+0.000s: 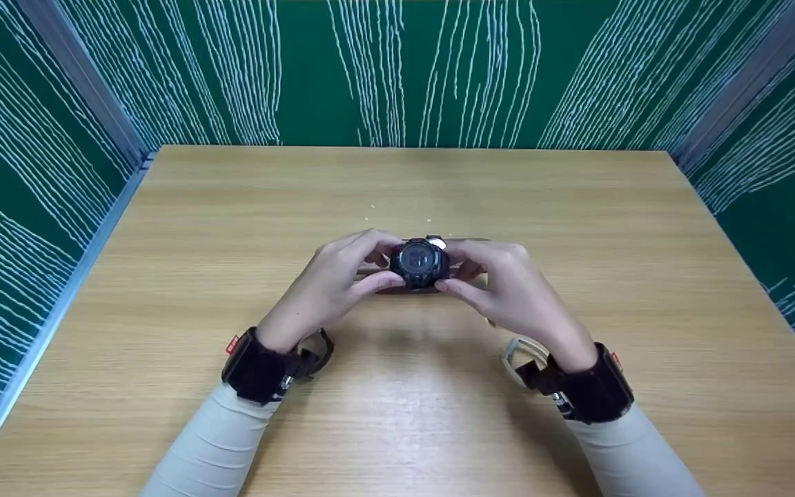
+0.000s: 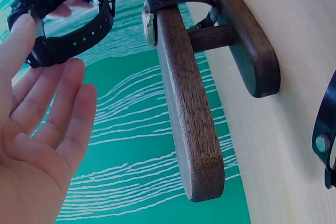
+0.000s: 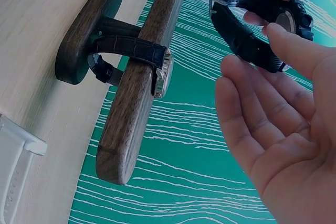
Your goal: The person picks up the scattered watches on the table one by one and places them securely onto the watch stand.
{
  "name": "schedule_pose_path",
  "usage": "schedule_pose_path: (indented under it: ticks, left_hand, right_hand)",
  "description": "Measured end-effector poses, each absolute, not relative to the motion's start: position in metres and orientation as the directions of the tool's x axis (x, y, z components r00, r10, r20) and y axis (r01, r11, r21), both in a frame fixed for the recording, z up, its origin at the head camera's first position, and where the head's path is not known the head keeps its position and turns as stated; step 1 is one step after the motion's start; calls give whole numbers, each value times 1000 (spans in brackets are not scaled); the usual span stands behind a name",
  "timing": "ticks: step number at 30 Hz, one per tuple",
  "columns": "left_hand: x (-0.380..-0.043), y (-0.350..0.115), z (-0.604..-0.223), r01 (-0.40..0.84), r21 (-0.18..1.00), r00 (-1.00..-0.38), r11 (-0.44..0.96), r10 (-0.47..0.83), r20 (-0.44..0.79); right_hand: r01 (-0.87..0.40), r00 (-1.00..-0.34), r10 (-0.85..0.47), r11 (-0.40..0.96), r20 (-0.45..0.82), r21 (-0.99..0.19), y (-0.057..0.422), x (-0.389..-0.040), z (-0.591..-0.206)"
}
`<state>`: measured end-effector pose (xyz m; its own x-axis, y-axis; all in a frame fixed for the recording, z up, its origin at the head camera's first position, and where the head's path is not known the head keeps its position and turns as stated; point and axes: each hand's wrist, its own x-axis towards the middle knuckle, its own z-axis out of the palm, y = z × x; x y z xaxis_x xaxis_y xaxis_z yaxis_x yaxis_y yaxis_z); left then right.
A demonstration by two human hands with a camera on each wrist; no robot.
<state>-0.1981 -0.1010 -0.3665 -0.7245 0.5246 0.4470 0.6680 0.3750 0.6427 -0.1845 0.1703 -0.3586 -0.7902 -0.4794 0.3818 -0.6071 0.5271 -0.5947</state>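
Both hands hold a black digital watch between them, raised over the table with its face up. My left hand pinches one side of its case with thumb and fingers, and my right hand pinches the opposite side. In the left wrist view the perforated black strap curves round into a loop below the case. Close beside the held watch is a dark wooden T-shaped watch stand. On the stand's bar hangs another watch with a dark leather strap, mostly hidden by the hands in the head view.
A pale strap loop lies on the table near my right wrist. By the left wrist is a dark strap loop. Tiny white specks dot the tabletop beyond the hands. Green white-streaked panels enclose the back and sides.
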Motion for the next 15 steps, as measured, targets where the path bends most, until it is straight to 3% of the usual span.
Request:
schedule_pose_path:
  ticks: [15]
  left_hand:
    - [-200, -101, -367, 642, 675, -741, 364, 521, 423]
  right_hand:
    - [-591, -805, -428, 525, 410, -613, 169, -184, -360]
